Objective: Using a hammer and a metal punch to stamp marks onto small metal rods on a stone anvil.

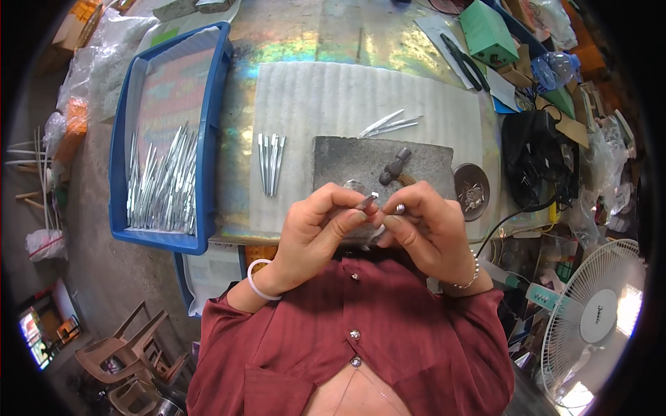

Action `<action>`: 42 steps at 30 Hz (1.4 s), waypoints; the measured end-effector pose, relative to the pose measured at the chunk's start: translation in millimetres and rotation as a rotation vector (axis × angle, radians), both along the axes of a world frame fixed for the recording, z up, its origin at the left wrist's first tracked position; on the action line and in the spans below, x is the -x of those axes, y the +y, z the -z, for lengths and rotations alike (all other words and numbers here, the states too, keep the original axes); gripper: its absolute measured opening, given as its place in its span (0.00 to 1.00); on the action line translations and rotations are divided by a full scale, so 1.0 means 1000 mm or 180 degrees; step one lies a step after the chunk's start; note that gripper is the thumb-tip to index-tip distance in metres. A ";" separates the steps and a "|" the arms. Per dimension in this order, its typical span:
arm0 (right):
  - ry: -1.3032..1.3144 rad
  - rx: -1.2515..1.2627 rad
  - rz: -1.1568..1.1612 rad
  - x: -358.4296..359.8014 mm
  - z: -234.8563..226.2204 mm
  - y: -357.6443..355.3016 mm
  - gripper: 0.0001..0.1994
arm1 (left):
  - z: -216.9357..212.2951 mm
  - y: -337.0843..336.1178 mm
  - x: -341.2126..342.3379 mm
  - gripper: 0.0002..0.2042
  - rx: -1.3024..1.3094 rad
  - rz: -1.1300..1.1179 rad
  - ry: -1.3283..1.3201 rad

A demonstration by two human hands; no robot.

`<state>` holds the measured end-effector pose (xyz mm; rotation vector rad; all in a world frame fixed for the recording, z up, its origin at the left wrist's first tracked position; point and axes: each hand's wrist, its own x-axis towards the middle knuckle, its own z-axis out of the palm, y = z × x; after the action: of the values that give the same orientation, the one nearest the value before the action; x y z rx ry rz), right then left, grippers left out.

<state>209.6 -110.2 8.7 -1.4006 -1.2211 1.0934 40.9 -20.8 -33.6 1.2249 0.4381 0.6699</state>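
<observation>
My left hand, a pale bangle on its wrist, pinches a slim silver metal piece between thumb and fingers. Close beside it, my right hand is closed on a small shiny metal piece; its exact kind is too small to tell. Both hands are raised in front of my chest at the near edge of a dark stone block. On the block, near my right fingers, lies a hammer, its wooden handle partly hidden. Just right of the block stands a round dark bowl of small metal bits.
Slim metal pieces lie in a row on a white foam sheet; more loose ones lie behind the block. A blue tray at left holds many. Pliers, a green box and a fan stand right.
</observation>
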 end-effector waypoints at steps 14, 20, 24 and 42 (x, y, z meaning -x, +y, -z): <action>-0.0908 -0.1039 0.0253 0.016 0.006 0.011 0.06 | 0.003 -0.008 0.011 0.06 -0.0293 -0.0091 0.0261; -0.0844 -0.0826 0.0280 0.019 0.009 0.010 0.04 | -0.007 -0.003 0.010 0.04 -0.0801 0.0080 0.0547; 0.0780 0.0616 0.0355 0.012 0.012 0.018 0.07 | -0.006 0.000 0.008 0.03 0.0225 0.0324 0.0555; 0.2628 0.1016 0.0514 0.003 0.044 0.019 0.08 | -0.010 0.021 -0.002 0.08 0.1148 0.1245 0.0998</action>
<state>206.6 -91.3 -34.9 -1.0532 -0.3448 1.5734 42.7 0.5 -23.6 1.0299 0.5333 0.0558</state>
